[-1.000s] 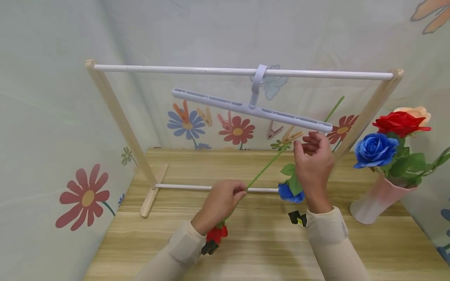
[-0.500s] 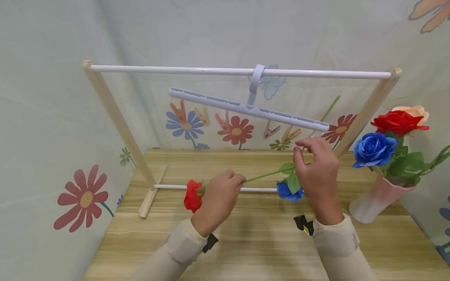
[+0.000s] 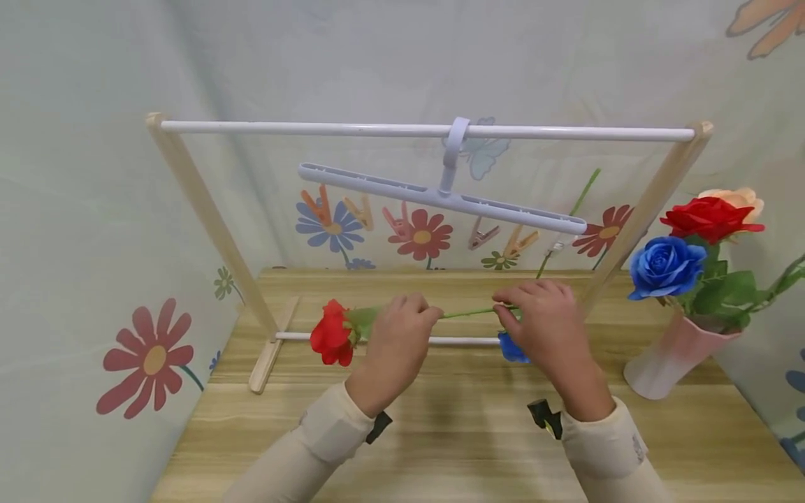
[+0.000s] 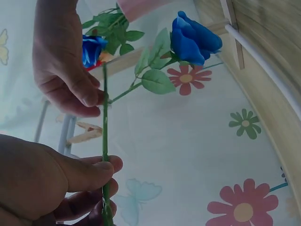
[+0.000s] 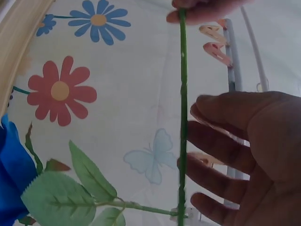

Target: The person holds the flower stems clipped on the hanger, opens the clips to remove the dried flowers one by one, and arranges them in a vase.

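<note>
My left hand (image 3: 395,353) pinches the green stem (image 4: 105,134) of an artificial red rose (image 3: 331,334), whose bloom points left. To its right, my right hand (image 3: 547,335) is at the free part of that stem. In the right wrist view its fingertips touch the stem (image 5: 183,84), thumb apart from it. An artificial blue rose (image 4: 194,40) hangs bloom down, partly hidden behind my right hand in the head view. A pale clothespin (image 3: 558,244) at the right end of the light-blue hanger (image 3: 440,198) is at its stem.
The hanger hooks over the white top bar (image 3: 283,128) of a wooden rack. Several clothespins, such as an orange one (image 3: 321,206), dangle from it. At the right, a pink-and-white vase (image 3: 676,360) holds more roses on the wooden table (image 3: 453,447).
The red rose has swung up from below my left hand, its stem going from slanted to nearly level. My right hand has come down from beneath the hanger's end to the stem.
</note>
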Action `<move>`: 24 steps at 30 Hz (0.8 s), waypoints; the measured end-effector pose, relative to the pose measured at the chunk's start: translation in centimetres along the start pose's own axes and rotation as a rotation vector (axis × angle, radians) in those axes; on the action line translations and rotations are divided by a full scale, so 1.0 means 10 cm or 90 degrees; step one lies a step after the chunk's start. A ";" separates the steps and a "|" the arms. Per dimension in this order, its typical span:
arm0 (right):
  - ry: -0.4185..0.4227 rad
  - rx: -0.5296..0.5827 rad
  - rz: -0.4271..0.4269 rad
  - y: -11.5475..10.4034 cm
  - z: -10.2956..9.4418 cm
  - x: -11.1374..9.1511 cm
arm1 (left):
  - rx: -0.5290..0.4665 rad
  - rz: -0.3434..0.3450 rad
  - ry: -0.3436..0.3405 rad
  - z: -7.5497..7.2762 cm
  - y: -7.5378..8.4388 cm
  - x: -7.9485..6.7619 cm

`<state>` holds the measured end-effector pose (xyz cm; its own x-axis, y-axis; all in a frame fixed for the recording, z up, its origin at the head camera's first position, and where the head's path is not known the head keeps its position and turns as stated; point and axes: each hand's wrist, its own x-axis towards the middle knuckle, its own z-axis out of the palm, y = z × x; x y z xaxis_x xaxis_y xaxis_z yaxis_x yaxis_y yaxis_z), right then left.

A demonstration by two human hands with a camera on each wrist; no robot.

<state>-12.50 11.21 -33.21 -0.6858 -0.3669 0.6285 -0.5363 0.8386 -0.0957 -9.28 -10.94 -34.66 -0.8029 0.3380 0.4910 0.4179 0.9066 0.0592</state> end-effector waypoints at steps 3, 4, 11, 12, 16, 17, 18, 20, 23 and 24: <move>-0.018 0.009 -0.074 -0.02 0.04 -0.01 | 0.034 0.027 0.016 0.01 0.03 0.04; -0.021 0.015 -0.093 -0.03 0.06 -0.02 | 0.045 0.037 0.021 0.01 0.05 0.05; -0.040 0.046 -0.109 -0.10 0.11 -0.03 | 0.057 0.055 0.009 -0.02 0.18 0.12; -0.036 0.046 -0.111 -0.11 0.12 -0.04 | 0.058 0.055 0.004 -0.02 0.19 0.13; -0.033 0.036 -0.107 -0.14 0.13 -0.06 | 0.078 0.067 0.010 -0.02 0.24 0.15; -0.036 0.034 -0.104 -0.15 0.13 -0.06 | 0.086 0.073 0.019 -0.01 0.25 0.15; -0.041 0.033 -0.098 -0.17 0.12 -0.07 | 0.091 0.079 0.029 0.00 0.26 0.15; -0.052 0.035 -0.082 -0.18 0.12 -0.08 | 0.093 0.087 0.046 0.02 0.28 0.16; -0.059 0.036 -0.050 -0.20 0.11 -0.08 | 0.065 0.091 0.060 0.04 0.30 0.16; -0.058 0.038 -0.038 -0.20 0.11 -0.08 | 0.047 0.091 0.063 0.04 0.31 0.17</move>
<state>-11.43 9.32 -34.39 -0.6917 -0.4528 0.5625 -0.6040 0.7898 -0.1070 -9.54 -7.49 -34.02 -0.6903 0.4421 0.5728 0.4899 0.8681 -0.0798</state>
